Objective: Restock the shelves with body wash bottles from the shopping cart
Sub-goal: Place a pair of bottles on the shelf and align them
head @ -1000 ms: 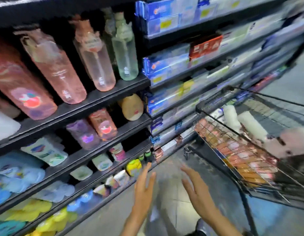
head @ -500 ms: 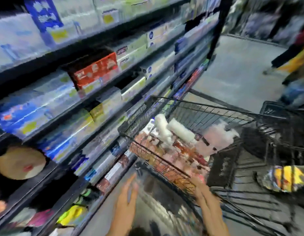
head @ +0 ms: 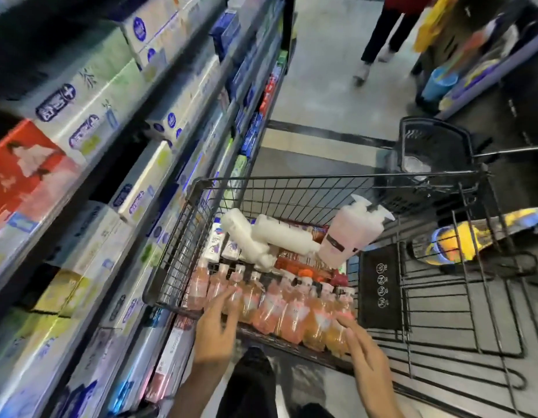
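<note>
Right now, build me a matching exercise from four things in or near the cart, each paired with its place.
1. orange bottles
2. white bottles
3. pink pump bottle
4. black basket

A. leaning in the cart's far right corner
B. on the floor beyond the cart
C. lying flat mid-cart
D. row along the near cart wall

Pairs: 1-D, 2-C, 3-A, 4-B
</note>
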A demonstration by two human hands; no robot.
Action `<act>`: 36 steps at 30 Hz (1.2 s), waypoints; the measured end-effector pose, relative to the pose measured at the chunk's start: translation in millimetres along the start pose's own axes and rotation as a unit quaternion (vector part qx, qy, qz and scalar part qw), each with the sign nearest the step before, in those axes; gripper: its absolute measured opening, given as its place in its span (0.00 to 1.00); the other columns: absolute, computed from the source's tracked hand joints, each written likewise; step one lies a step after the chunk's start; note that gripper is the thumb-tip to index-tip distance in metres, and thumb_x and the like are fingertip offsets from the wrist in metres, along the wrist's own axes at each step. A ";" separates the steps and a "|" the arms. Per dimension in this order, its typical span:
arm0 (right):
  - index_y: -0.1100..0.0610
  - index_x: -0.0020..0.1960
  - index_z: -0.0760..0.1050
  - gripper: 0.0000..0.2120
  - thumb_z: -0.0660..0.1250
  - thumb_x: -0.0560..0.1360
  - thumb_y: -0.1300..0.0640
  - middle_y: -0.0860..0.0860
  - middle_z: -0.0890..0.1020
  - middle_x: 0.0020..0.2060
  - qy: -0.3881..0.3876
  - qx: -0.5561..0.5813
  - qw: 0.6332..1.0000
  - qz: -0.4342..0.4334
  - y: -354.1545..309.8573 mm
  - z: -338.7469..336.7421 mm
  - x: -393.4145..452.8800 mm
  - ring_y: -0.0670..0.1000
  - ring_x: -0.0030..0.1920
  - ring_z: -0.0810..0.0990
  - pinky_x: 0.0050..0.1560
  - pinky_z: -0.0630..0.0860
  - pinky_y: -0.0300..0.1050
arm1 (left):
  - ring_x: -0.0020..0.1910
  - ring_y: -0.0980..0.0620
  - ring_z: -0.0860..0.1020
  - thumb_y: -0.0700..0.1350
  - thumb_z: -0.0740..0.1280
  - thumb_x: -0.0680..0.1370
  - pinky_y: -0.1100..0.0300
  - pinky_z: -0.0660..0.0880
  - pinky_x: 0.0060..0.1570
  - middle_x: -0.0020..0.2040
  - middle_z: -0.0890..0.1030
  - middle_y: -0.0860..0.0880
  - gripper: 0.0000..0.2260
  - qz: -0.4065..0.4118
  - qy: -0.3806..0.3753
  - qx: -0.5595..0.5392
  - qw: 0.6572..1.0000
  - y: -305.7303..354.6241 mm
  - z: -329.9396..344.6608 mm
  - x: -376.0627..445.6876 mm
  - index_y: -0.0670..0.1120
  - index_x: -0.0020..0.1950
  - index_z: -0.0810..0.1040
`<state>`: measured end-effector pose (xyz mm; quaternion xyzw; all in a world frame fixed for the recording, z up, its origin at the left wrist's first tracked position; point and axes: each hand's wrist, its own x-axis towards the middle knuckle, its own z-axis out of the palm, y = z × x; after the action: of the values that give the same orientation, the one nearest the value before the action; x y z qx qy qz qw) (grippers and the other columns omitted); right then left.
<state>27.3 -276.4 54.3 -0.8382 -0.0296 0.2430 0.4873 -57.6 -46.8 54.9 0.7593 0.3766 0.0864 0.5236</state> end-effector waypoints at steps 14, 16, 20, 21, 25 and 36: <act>0.52 0.67 0.73 0.17 0.56 0.82 0.48 0.49 0.79 0.58 -0.051 -0.106 0.974 0.194 57.5 83.6 147.2 0.47 0.52 0.78 0.54 0.70 0.41 | 0.51 0.47 0.77 0.50 0.59 0.81 0.60 0.70 0.46 0.50 0.78 0.48 0.11 -0.137 -0.288 0.222 0.922 -69.1 106.5 149.9 0.45 0.56 0.75; 0.55 0.65 0.72 0.15 0.57 0.82 0.53 0.52 0.81 0.54 -0.079 -0.118 0.965 0.219 74.2 101.6 163.9 0.47 0.47 0.78 0.47 0.73 0.39 | 0.59 0.42 0.75 0.49 0.60 0.81 0.55 0.70 0.55 0.60 0.78 0.42 0.15 -0.146 -0.278 0.222 0.923 -78.0 119.7 155.7 0.42 0.64 0.74; 0.62 0.69 0.64 0.22 0.61 0.75 0.64 0.59 0.81 0.51 -0.051 -0.126 0.950 0.282 101.9 126.9 177.4 0.56 0.45 0.82 0.47 0.79 0.49 | 0.67 0.38 0.69 0.42 0.63 0.79 0.49 0.69 0.65 0.71 0.68 0.38 0.26 -0.179 -0.305 0.239 0.904 -98.1 150.4 152.8 0.36 0.74 0.58; 0.62 0.69 0.64 0.24 0.62 0.74 0.63 0.60 0.81 0.52 -0.041 -0.124 0.945 0.299 108.1 132.0 179.4 0.57 0.45 0.82 0.49 0.79 0.52 | 0.68 0.40 0.69 0.43 0.65 0.78 0.52 0.69 0.64 0.73 0.64 0.41 0.33 -0.169 -0.329 0.270 0.889 -105.3 157.2 150.6 0.38 0.76 0.49; 0.58 0.48 0.74 0.14 0.63 0.78 0.47 0.60 0.72 0.61 -0.082 -0.258 0.909 0.316 112.0 142.1 185.1 0.50 0.41 0.74 0.49 0.72 0.38 | 0.60 0.44 0.74 0.43 0.69 0.75 0.50 0.73 0.60 0.65 0.73 0.44 0.26 -0.145 -0.330 0.346 0.866 -127.3 171.1 152.4 0.46 0.70 0.65; 0.67 0.71 0.51 0.43 0.69 0.73 0.42 0.62 0.71 0.65 -0.024 -0.172 0.887 0.428 113.9 188.4 185.3 0.60 0.65 0.72 0.61 0.71 0.47 | 0.42 0.52 0.82 0.44 0.77 0.65 0.61 0.79 0.41 0.42 0.84 0.49 0.11 -0.309 -0.304 0.119 0.893 -127.5 112.5 174.1 0.46 0.45 0.82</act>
<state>86.8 -131.7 -187.2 -0.8343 0.2788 0.4388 0.1835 62.2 7.8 -149.7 0.6509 0.4218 -0.3603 0.5182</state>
